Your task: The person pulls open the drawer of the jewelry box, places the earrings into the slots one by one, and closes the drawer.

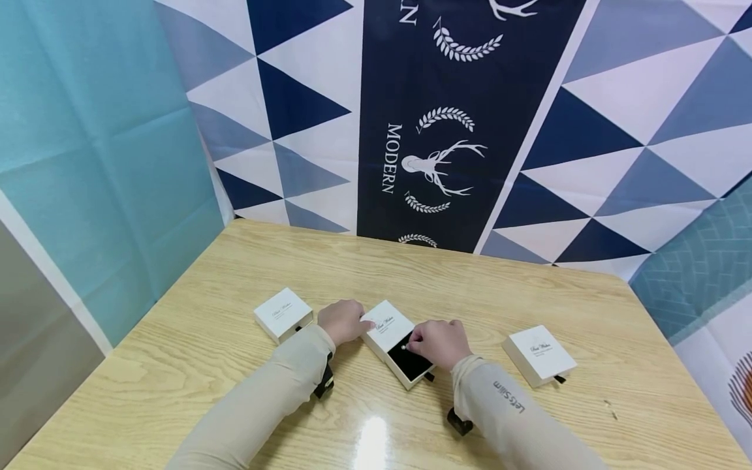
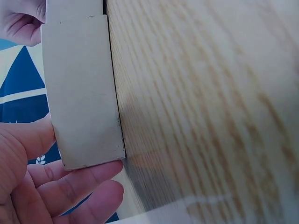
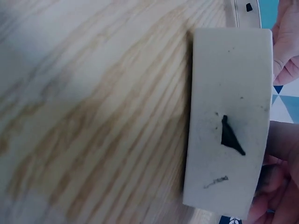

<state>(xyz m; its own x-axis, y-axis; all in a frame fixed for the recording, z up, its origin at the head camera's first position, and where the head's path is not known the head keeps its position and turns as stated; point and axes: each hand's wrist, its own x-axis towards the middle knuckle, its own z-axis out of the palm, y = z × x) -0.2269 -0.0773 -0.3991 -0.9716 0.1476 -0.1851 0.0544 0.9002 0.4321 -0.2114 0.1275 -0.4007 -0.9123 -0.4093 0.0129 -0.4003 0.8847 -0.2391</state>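
A white slide-out gift box (image 1: 386, 326) lies on the table in the middle, its drawer (image 1: 410, 377) pulled toward the front and its black lining showing. My left hand (image 1: 343, 321) grips the box's far left end, thumb on the lid. In the left wrist view the left fingers (image 2: 79, 186) curl round that end. Over the drawer, my right hand (image 1: 442, 343) has thumb and index finger together, pinching a small shiny piece (image 1: 404, 347) at the fingertips; its exact kind is too small to tell. A black ribbon tab (image 3: 230, 137) sticks out of the drawer front.
A second white box (image 1: 284, 314) sits closed left of my left hand. Another closed white box (image 1: 540, 356) stands right of my right hand, with a black tab at its front. The wooden table (image 1: 282, 254) ends at a patterned cloth (image 1: 317, 130) behind.
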